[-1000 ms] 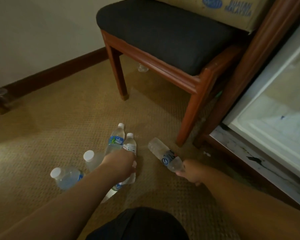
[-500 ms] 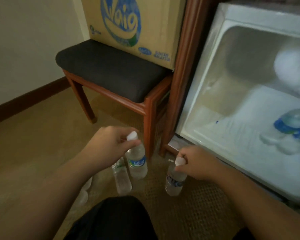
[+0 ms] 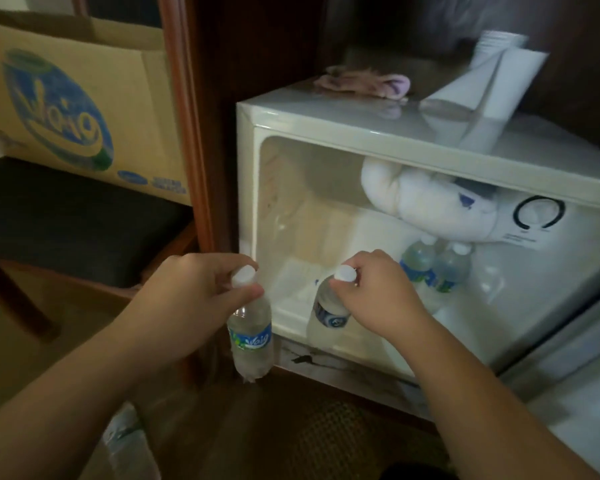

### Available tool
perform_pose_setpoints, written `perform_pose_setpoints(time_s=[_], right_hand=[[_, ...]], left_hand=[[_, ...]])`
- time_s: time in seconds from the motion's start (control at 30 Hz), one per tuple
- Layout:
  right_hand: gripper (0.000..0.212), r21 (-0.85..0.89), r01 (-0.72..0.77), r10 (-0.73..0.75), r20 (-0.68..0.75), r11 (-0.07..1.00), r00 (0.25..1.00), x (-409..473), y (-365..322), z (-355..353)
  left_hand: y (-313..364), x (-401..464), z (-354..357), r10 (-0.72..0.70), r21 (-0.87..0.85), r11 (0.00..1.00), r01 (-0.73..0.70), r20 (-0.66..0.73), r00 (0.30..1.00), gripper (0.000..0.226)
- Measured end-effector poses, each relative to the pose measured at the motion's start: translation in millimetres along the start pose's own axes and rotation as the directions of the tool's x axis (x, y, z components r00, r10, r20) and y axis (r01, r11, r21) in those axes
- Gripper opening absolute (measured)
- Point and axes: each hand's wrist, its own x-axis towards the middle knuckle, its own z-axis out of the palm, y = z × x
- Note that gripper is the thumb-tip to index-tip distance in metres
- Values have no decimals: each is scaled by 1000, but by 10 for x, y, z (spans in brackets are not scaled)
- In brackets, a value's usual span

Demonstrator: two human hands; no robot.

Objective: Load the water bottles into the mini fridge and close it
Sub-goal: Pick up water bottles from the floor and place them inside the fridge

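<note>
At the far left sits one brown cardboard box point(image 3: 84, 109) with a blue water drop printed on it. It rests on one wooden chair point(image 3: 66, 223) with a dark seat. Next comes a brown wooden post point(image 3: 187, 133), the side of a cabinet.

The left hand point(image 3: 191, 303) pinches one water bottle point(image 3: 252, 337) by its white cap. This bottle hangs upright just outside the fridge, in front of its lower left corner. The right hand point(image 3: 378, 292) pinches a second bottle point(image 3: 329, 311) by its cap. That one is tilted and sits at the front edge of the open mini fridge point(image 3: 326, 129).

Two more bottles point(image 3: 433, 268) stand side by side deep inside the fridge. That makes four bottles in all. Above them is one big lump of white frost point(image 3: 430, 206). To the right is one round dial point(image 3: 538, 212).

On top of the fridge lie one pink cloth point(image 3: 364, 85) and one stack of white cups point(image 3: 492, 81), lying tilted.

The floor is brown woven carpet point(image 3: 326, 441).
</note>
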Motion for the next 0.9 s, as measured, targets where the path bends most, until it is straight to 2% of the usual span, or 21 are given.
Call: perform_pose_setpoints(time_s=[0.07,0.13,0.2,0.27,0.4,0.57,0.7,0.77,0.83,0.9], right_hand=[[22,-2,-78,77,-82,997,994,133,130,81],[26,46,-146,153,-191,988,970,261,268,163],[27,72,-154,169,-299,985,939,358,413,253],[29,69,-137,153,-385,988,910,435,538,338],[32,69,-159,172,-484,985,858,622,686,422],[32,14,-158,145,-489,987,860,801,907,472],[30,-186,-218,117,-442,958,889,978,1051,467],[32,-133,-219,143,-428,967,893,1035,1013,435],[37,-108,-156,94,-439,982,893,1076,996,450],[42,-177,-156,64,-440,972,896,1120,1023,462]], left_hand=[[39,87,103,2,10,1000,-2,-41,999,28],[54,171,176,16,19,1000,-14,-59,998,22],[62,245,223,36,29,999,-34,-74,997,19],[53,306,272,47,29,999,-44,-97,994,27],[17,392,355,56,43,998,-51,-112,992,35],[-47,451,457,73,64,996,-66,-110,991,46],[-97,437,522,60,30,998,-57,-105,993,43],[-124,438,562,51,17,999,-50,-105,993,39],[-152,444,605,46,8,999,-46,-92,995,37],[-166,453,632,44,2,999,-44,-77,996,36]])
